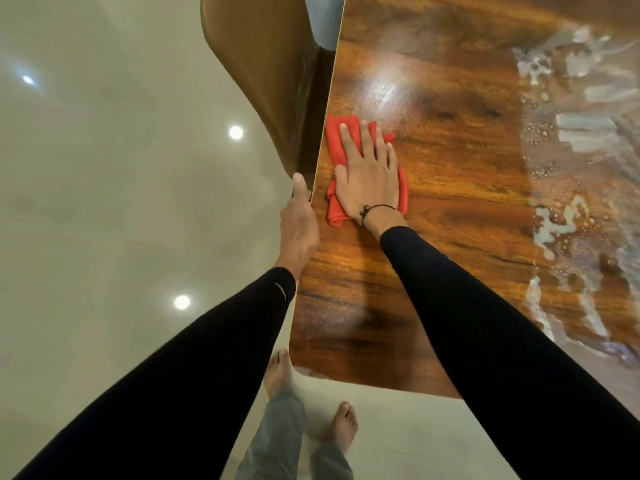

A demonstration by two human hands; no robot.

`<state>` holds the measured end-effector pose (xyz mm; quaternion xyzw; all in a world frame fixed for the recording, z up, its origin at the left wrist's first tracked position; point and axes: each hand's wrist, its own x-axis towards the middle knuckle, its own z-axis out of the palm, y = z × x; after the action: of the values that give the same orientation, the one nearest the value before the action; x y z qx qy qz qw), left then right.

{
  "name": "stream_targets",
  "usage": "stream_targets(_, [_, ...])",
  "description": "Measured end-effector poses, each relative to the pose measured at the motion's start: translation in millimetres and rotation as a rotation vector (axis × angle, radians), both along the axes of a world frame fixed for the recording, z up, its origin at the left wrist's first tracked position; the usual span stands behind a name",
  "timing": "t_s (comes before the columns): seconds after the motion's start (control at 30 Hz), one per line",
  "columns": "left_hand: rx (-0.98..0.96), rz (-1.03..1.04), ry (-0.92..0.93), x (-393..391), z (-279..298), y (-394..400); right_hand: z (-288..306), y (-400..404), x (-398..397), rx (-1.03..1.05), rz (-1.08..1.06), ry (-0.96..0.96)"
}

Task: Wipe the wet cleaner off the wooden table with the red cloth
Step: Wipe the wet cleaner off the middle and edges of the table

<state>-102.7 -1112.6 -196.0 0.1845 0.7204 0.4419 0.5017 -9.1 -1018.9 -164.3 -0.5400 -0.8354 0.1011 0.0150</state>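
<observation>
Red cloth (349,161) flat under right hand (369,181), left hand (299,223) on table (450,202) edge

Pale glossy floor (104,220) stretches off to the left, three round ceiling lights mirrored in it as bright spots. A brown curved chair (263,64) sits tucked just beside the tabletop's far edge.

Brown chair (266,64) tucked vs. far table edge, left of view. Pale glossy floor tiles (104,202) w/ round light reflections (236,132); grey mat (398,427) under bare feet.
</observation>
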Motion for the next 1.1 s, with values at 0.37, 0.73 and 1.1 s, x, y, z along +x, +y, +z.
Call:
stream_targets(0.37, [-0.048, 0.257, -0.495, -9.0, 0.1, -9.3, 0.5, -37.1, 75.4, -0.089, 0.580, -0.084])
stream_targets(0.73, [-0.052, 0.167, -0.589, -32.3, -12.8, -29.8, -5.0, -27.5, 30.0, -0.022, 0.453, -0.057])
stream_targets(1.1, [-0.044, -0.009, -0.584, -8.0, 13.4, -55.4, -3.9, -83.1, 176.5, -0.149, 1.123, -0.180])
